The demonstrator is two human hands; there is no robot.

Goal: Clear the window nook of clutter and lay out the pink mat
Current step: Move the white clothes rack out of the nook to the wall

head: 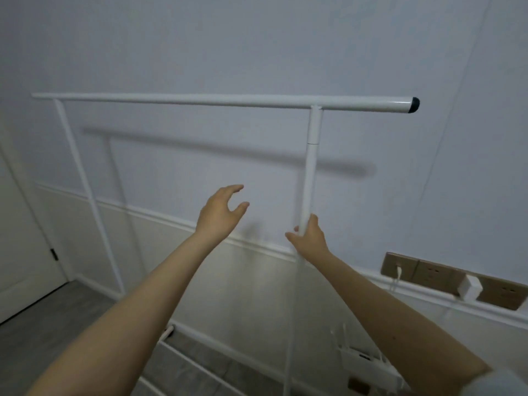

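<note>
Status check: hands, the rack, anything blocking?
Right hand gripping white metal garment rack's right upright. Left hand open, empty, beside it. White router and cables at rack's base.

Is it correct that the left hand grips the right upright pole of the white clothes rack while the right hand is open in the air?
No, swapped. The head view shows the right hand gripping the upright pole of the white clothes rack, while the left hand is open in the air.

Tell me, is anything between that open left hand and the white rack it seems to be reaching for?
Nothing visible. The left hand hangs open in bare air before the wall, beside the clothes rack upright that the right hand already grips. No object lies between them.
</note>
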